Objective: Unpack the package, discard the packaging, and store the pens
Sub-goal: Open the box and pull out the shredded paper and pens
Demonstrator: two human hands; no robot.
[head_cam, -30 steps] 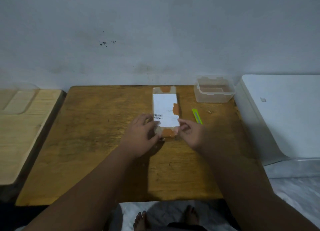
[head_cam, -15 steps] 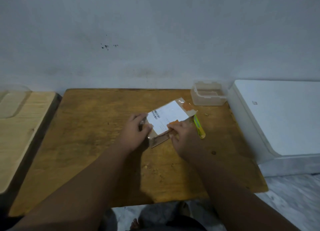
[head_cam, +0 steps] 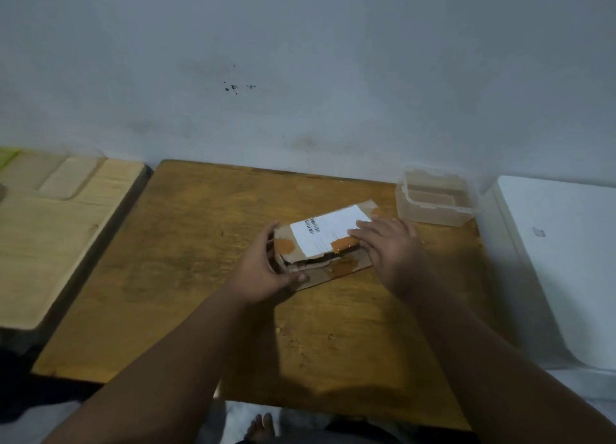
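A flat cardboard package (head_cam: 325, 235) with a white shipping label and orange tape patches lies tilted on the wooden table (head_cam: 206, 277). Its near long edge gapes open and shows a dark inside. My left hand (head_cam: 263, 270) grips the package's left end, thumb under the near corner. My right hand (head_cam: 390, 246) lies flat on the top flap at the right end, fingers spread over the label's edge. A clear plastic container (head_cam: 435, 200) stands open at the table's back right corner. No pens are visible.
A lighter wooden surface (head_cam: 50, 236) adjoins the table on the left. A white appliance (head_cam: 563, 260) stands close on the right. The wall runs along the back edge. Bare toes (head_cam: 261, 427) show below the front edge.
The package has turned further and its near edge now gapes open. My right hand moved from the tape to flat on the top flap. The green cutter is out of sight.
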